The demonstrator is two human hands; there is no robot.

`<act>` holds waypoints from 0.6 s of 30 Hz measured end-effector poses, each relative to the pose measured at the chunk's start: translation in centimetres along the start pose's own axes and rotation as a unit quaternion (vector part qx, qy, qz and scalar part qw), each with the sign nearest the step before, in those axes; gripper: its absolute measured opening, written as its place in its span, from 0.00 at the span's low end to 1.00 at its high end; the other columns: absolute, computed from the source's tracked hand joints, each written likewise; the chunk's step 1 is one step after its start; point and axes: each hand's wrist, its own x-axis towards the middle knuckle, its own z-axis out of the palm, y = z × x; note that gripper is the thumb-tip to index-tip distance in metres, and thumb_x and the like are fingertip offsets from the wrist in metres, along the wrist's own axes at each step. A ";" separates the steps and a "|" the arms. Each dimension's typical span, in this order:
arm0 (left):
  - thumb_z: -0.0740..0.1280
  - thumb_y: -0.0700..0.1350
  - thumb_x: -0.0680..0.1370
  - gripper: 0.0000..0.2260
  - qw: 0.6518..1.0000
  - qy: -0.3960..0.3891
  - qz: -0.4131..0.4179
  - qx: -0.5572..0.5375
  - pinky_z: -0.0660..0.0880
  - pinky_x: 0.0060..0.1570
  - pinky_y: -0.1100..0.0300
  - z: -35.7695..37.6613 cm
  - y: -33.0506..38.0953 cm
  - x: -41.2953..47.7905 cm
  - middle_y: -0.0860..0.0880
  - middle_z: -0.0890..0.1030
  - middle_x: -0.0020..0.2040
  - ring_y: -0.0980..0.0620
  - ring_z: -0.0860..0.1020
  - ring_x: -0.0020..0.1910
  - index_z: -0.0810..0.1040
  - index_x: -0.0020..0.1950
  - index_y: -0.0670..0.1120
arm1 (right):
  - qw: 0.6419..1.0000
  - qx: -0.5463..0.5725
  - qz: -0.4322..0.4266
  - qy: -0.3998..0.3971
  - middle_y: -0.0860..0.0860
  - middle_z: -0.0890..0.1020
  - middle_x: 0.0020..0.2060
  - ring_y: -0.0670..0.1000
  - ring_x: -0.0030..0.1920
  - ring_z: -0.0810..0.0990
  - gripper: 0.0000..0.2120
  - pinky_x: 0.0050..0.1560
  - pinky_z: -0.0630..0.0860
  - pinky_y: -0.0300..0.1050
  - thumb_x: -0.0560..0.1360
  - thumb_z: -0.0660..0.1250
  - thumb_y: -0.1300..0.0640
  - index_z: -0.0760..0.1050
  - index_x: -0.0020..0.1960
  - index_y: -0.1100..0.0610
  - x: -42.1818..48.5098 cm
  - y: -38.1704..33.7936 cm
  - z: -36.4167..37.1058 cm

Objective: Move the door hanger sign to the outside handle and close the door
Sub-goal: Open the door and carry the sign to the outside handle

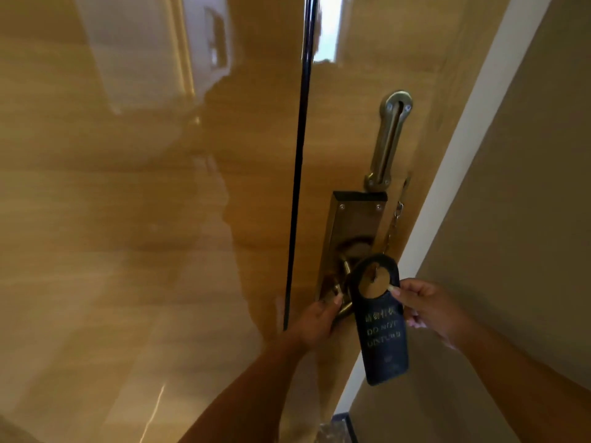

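Our left hand (pixel 316 321) wraps the brass lever handle (pixel 343 306); our right hand (pixel 428 306) pinches the rim of the dark flat "Do Not Disturb" door hanger sign (pixel 382 334), held just beside the handle on the glossy wooden door (pixel 345 123). It looks light, stiff and thin, best gripped at its loop.

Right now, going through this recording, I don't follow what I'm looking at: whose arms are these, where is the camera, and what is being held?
There is no machine here. A person wears the one camera on the head, looking down at both bare hands before a glossy wooden door. The left hand grips the brass door handle. The right hand pinches the dark "Do Not Disturb" hanger sign at its round hole, close to the handle. Above sit the lock plate and a brass door guard.
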 end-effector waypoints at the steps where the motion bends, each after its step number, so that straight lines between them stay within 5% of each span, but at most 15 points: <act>1: 0.57 0.72 0.69 0.25 1.000 0.002 0.005 0.021 0.74 0.42 0.59 0.5 -0.1 -1.2 0.53 0.79 0.37 0.58 0.78 0.38 0.80 0.40 0.54 | 1.000 0.000 0.001 -0.010 0.50 0.78 0.25 0.45 0.22 0.71 0.09 0.26 0.67 0.37 0.74 0.66 0.53 0.80 0.42 0.57 -0.7 0.1 0.1; 6: 0.53 0.67 0.75 0.26 0.991 0.021 0.016 0.129 0.69 0.36 0.56 2.9 0.7 -8.7 0.53 0.73 0.27 0.57 0.71 0.27 0.74 0.27 0.51 | 0.998 0.016 -0.024 -0.055 0.50 0.75 0.26 0.46 0.24 0.68 0.14 0.26 0.64 0.38 0.69 0.67 0.48 0.79 0.44 0.59 -6.6 1.5 1.5; 9: 0.53 0.65 0.76 0.26 0.979 0.031 0.006 0.202 0.68 0.36 0.57 4.1 2.0 -13.7 0.48 0.74 0.28 0.53 0.71 0.27 0.72 0.27 0.49 | 0.996 0.032 -0.023 -0.076 0.49 0.72 0.25 0.46 0.26 0.68 0.10 0.29 0.65 0.39 0.73 0.66 0.51 0.78 0.43 0.58 -10.8 2.6 2.7; 13: 0.55 0.63 0.77 0.27 0.960 0.025 0.005 0.279 0.66 0.23 0.67 4.8 2.5 -20.0 0.48 0.74 0.26 0.60 0.68 0.19 0.74 0.28 0.45 | 0.993 0.055 -0.048 -0.096 0.45 0.74 0.19 0.43 0.21 0.69 0.08 0.23 0.68 0.34 0.74 0.66 0.57 0.77 0.36 0.55 -16.3 4.4 4.1; 18: 0.61 0.64 0.74 0.25 0.942 -0.018 -0.034 0.333 0.67 0.25 0.63 4.9 3.7 -27.1 0.51 0.75 0.25 0.59 0.69 0.19 0.75 0.26 0.47 | 0.984 0.049 -0.044 -0.163 0.45 0.76 0.22 0.42 0.23 0.70 0.07 0.24 0.67 0.34 0.70 0.71 0.55 0.81 0.33 0.51 -22.5 6.1 5.4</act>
